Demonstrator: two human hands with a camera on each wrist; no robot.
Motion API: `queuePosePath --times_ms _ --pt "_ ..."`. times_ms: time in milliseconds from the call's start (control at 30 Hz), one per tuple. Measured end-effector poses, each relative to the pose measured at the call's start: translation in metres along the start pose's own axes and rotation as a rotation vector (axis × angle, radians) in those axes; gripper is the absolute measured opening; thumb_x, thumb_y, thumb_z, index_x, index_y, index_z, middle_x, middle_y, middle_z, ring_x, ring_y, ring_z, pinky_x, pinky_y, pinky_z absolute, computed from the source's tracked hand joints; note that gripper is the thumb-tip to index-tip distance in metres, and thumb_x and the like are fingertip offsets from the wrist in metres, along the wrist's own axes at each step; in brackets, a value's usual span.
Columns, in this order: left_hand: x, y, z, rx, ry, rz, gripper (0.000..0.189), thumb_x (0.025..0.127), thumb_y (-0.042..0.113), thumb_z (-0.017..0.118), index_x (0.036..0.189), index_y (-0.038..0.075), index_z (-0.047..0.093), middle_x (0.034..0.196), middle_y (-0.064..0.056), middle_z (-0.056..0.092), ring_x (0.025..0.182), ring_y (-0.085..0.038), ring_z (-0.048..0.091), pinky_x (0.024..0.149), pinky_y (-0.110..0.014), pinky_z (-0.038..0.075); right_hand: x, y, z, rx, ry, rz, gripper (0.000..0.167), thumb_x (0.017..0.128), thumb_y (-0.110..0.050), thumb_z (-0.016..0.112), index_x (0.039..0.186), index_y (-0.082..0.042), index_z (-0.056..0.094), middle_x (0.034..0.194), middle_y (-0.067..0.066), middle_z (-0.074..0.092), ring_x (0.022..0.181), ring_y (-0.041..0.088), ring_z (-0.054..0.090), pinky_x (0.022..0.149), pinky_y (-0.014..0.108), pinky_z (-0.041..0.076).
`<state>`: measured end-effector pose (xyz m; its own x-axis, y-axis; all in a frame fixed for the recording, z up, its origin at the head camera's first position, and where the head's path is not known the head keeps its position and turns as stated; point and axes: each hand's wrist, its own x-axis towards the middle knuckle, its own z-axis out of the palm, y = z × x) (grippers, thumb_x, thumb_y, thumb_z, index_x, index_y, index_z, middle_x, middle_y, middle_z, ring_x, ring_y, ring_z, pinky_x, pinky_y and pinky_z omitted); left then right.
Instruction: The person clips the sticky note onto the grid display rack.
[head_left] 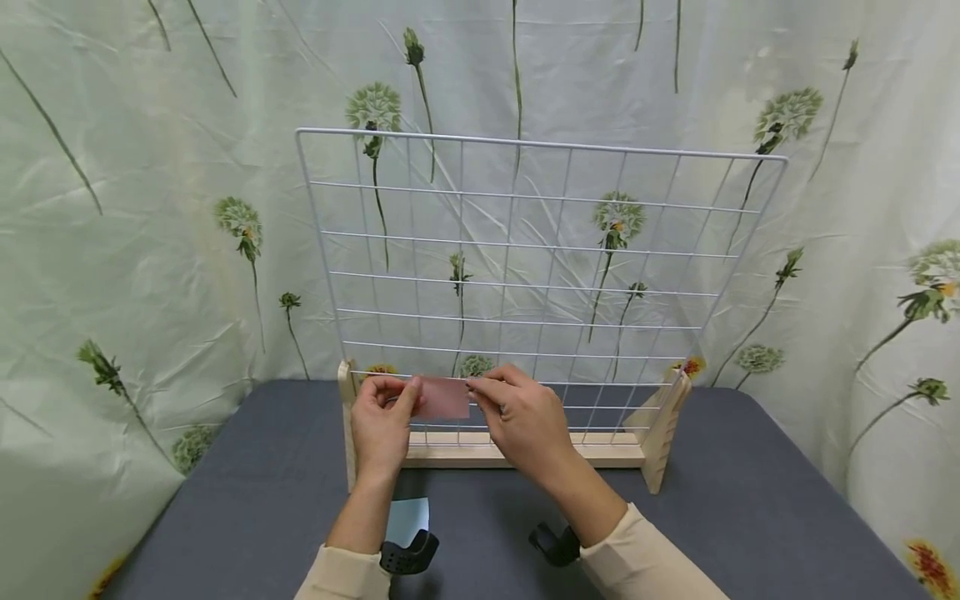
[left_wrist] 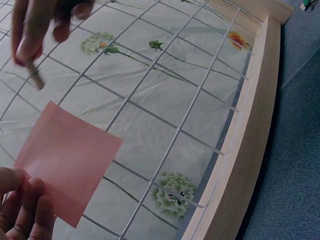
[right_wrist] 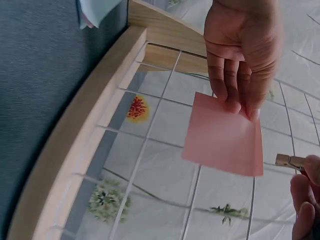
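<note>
The pink paper [head_left: 446,399] is in front of the wire grid [left_wrist: 179,129], pinched by my left hand [head_left: 381,427]. My right hand [head_left: 531,423] pinches a little wooden clip [right_wrist: 288,160]. I'd best keep the paper flat and the clip straight.

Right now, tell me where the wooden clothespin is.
In the right wrist view, the clothespin is near the picture's right edge, pinched by the right hand, just right of the pink paper in the left hand.
</note>
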<state>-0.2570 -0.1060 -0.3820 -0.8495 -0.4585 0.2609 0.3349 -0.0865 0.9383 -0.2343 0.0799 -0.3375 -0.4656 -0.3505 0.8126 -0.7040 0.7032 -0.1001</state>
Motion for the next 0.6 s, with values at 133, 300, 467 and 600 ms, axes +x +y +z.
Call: queuePosePath --times_ms 133,300,467,600 --pt "0.000 -0.001 0.000 -0.005 -0.001 0.002 0.019 0.090 0.000 0.075 0.098 -0.002 0.058 0.079 0.004 0.067 0.064 -0.005 0.069 0.065 -0.020 0.059 0.017 -0.006 0.011 -0.062 0.012 -0.021 0.012 0.091 -0.017 0.077 0.102 -0.017 0.082 0.095 -0.003 0.075 0.078 0.010 0.073 0.061 0.026 0.057" --pt "0.001 0.000 -0.002 -0.003 -0.005 -0.002 0.021 0.090 0.002 0.075 0.099 -0.004 0.057 0.079 0.005 0.066 0.064 -0.004 0.068 0.064 -0.019 0.058 0.031 -0.013 0.023 -0.093 -0.024 -0.040 0.009 0.091 -0.014 0.076 0.098 -0.018 0.081 0.094 -0.004 0.075 0.079 0.012 0.074 0.063 0.029 0.058" --pt "0.000 0.000 -0.002 0.015 -0.006 0.001 0.022 0.090 0.003 0.076 0.100 -0.005 0.057 0.080 0.002 0.066 0.065 -0.005 0.068 0.064 -0.019 0.058 0.036 -0.020 0.030 -0.130 -0.069 -0.014 0.008 0.093 -0.016 0.074 0.097 -0.019 0.081 0.095 -0.005 0.077 0.081 0.013 0.075 0.062 0.031 0.059" --pt "0.001 -0.001 -0.001 0.020 0.007 0.015 0.022 0.090 0.002 0.076 0.099 -0.005 0.058 0.079 0.001 0.066 0.065 -0.005 0.068 0.063 -0.019 0.058 0.037 -0.023 0.032 -0.156 -0.101 0.013 0.010 0.094 -0.017 0.072 0.099 -0.019 0.081 0.098 -0.005 0.077 0.083 0.014 0.076 0.061 0.033 0.059"
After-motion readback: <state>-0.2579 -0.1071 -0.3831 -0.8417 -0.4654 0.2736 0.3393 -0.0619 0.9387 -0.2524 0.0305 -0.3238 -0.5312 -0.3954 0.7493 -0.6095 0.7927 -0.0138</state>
